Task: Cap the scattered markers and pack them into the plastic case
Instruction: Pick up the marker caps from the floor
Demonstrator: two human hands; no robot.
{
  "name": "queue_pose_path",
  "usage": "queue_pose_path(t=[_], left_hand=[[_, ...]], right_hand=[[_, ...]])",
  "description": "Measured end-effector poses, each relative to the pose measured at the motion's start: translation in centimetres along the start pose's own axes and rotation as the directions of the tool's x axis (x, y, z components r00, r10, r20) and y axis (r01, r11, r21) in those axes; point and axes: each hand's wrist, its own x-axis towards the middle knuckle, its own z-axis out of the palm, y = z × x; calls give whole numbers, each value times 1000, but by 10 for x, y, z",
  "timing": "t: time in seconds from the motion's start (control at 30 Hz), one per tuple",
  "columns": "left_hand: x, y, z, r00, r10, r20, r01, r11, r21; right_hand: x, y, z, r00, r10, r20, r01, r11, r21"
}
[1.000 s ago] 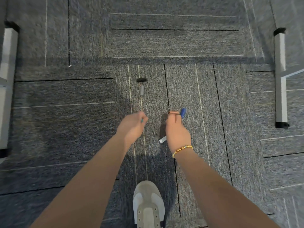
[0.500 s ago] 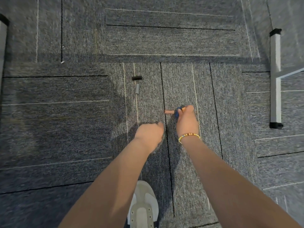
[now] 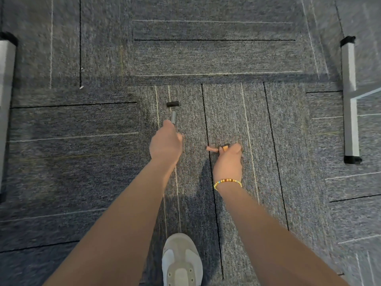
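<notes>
Shoe (image 3: 181,260), pale grey with a rounded toe, nearest the viewer on grey carpet (image 3: 237,112) of short-looped tiles crossed by thin dark and light lines. Beyond it, two bare forearms reach down toward the floor. Right hand (image 3: 227,162), with a beaded bracelet (image 3: 226,181) at the wrist, is curled, its fingertips pinching an orange-brown cap (image 3: 225,148) at the carpet; a short reddish-brown cylindrical piece (image 3: 212,149) lies touching or just beside that cap, on a dark carpet line. Left hand (image 3: 166,144), knuckles up, is closed in a fist, with a grey cylindrical cap or marker end (image 3: 173,117) just past its fingers; whether the fingers grip it cannot be told. Farther on, a short black cap (image 3: 172,104) lies crosswise on the carpet, apart from the grey piece. Flanking the scene, silver rectangular metal legs with black end caps stand at right (image 3: 350,100) and left (image 3: 6,100). Blur softens all small parts.
</notes>
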Motion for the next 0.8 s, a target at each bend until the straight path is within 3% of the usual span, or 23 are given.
queue_pose_path(t=[0.23,0.4,0.6,0.7,0.8], left_hand=[[29,3,-11,1000,15,8,-16,971,237],[47,15,-19,999,48,4,-47,955,293],[52,16,-19,993,75,91,-112,849,517],[48,10,-19,990,80,117,-131,829,543],[49,2,-27,992,92,82,-119,884,451]], right_hand=[[-2,4,2,999,-27,39,31,993,-111],[-1,3,-12,983,-136,124,152,978,-139],[-3,-5,-15,883,-387,267,466,794,-391],[-6,-7,-11,856,-400,326,515,702,-492],[-9,-8,-13,852,-384,356,522,676,-520]])
